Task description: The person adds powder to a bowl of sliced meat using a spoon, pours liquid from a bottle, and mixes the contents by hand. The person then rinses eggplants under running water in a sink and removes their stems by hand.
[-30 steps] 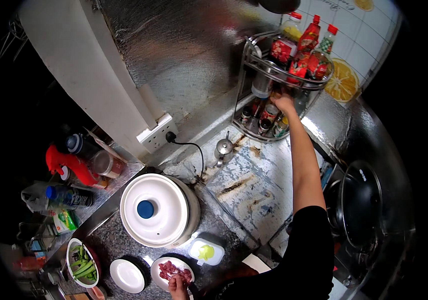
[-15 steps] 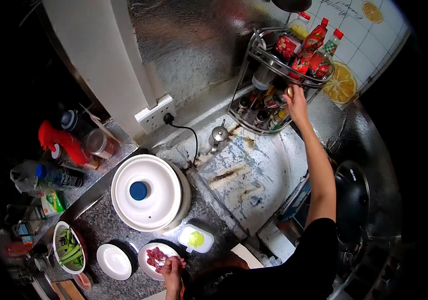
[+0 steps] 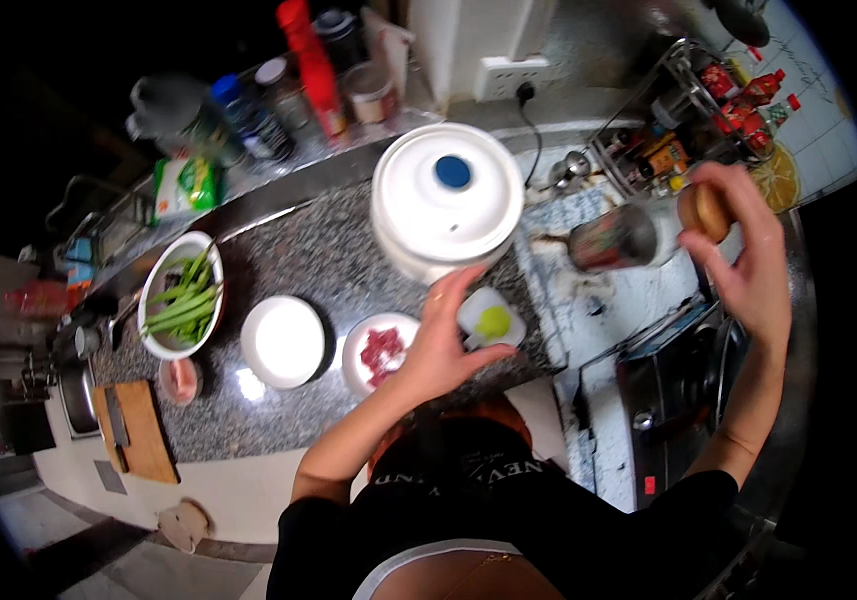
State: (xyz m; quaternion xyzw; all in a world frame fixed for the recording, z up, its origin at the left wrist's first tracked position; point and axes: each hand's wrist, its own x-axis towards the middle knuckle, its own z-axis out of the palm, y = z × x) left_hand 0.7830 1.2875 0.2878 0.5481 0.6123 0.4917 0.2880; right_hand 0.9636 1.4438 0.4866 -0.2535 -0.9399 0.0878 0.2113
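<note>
My right hand [image 3: 754,250] grips the brownish, round lid of a clear glass jar [image 3: 614,238]. The jar lies tilted toward the left in the air, blurred, with something dark reddish inside that I cannot make out. My left hand [image 3: 441,345] is empty, its thumb and fingers spread. It hovers between a white plate of cut raw meat [image 3: 382,352] and a small white container [image 3: 494,320] with a yellow-green piece in it. Just beyond that hand stands a white lidded pot [image 3: 419,200] with a blue knob.
At left are a white bowl of green vegetables [image 3: 187,300], a white plate [image 3: 284,342] and a cutting board [image 3: 139,430] with a knife. Bottles line the back ledge [image 3: 349,150]. A metal spice rack [image 3: 639,150] stands far right, above the stove [image 3: 669,400].
My right hand has come away from the spice rack, bringing the jar out over the white worktop. My left hand has left the meat plate and opened out. The view has swung.
</note>
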